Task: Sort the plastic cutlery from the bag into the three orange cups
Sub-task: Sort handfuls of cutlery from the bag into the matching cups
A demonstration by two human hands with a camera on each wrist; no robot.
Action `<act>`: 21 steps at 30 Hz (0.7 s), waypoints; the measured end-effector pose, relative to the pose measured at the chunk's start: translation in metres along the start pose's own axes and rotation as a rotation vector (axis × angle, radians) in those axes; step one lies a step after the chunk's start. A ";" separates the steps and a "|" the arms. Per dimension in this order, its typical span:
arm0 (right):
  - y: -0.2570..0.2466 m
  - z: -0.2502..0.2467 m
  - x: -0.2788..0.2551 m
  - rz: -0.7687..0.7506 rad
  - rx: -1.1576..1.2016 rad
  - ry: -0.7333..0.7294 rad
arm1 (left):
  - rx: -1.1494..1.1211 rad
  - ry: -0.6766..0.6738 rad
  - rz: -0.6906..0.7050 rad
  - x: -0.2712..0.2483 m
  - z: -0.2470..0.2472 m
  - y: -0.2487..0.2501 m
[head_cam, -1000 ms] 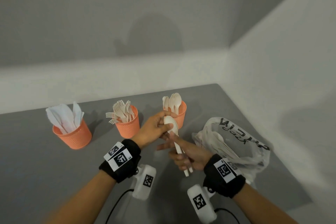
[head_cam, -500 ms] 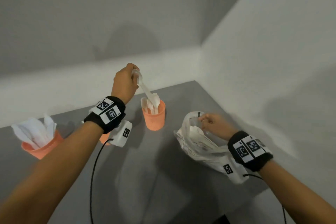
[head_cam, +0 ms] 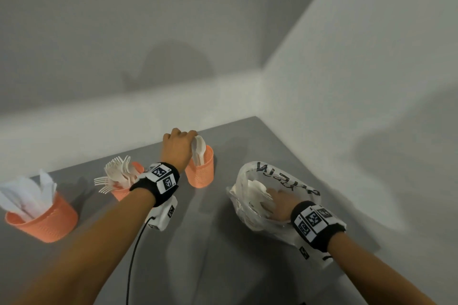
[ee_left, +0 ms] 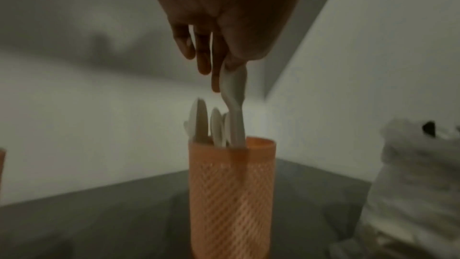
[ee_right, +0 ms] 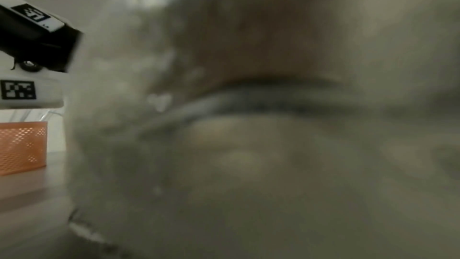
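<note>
Spoon (ee_left: 232, 94) hangs pinched under left hand (head_cam: 177, 147), handle inside cup (ee_left: 231, 194); right hand's (head_cam: 278, 202) grip unclear.

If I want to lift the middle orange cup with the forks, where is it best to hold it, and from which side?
Probably grip the middle cup low on its mesh wall, coming from the near side. The forks fan out over its rim upward and leftward, so a grasp from above would hit the tines.

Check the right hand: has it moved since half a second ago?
Yes. The right hand has gone from the plastic bag's rim down into its opening, among the cutlery inside.
</note>
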State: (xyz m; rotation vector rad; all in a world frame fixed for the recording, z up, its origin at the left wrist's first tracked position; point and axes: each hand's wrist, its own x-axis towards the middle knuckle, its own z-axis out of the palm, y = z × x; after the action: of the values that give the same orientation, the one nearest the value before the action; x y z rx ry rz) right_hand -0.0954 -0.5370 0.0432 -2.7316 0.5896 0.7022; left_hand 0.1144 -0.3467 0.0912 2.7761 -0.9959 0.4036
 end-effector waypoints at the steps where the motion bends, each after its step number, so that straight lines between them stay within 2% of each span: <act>1: 0.001 0.004 0.003 0.009 0.019 -0.005 | 0.006 -0.016 0.006 -0.003 0.007 0.000; 6: 0.001 0.010 0.010 0.026 0.068 0.016 | -0.034 -0.214 -0.001 -0.014 0.034 -0.004; 13: -0.003 0.017 0.016 0.043 0.150 0.000 | -0.105 -0.300 -0.145 -0.011 0.034 -0.004; 16: -0.004 0.015 0.016 0.049 0.168 0.003 | -0.207 -0.210 -0.107 -0.013 0.026 0.004; 19: -0.004 0.010 0.017 0.042 0.184 -0.048 | -0.519 0.013 -0.045 -0.025 0.011 0.028; 21: -0.001 0.007 0.018 0.040 0.196 -0.086 | -0.750 0.068 -0.018 -0.038 0.002 0.050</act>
State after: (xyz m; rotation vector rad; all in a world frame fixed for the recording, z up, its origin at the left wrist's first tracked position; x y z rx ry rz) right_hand -0.0833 -0.5394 0.0279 -2.5035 0.6578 0.7263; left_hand 0.0543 -0.3631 0.0804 2.0785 -0.8703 0.0839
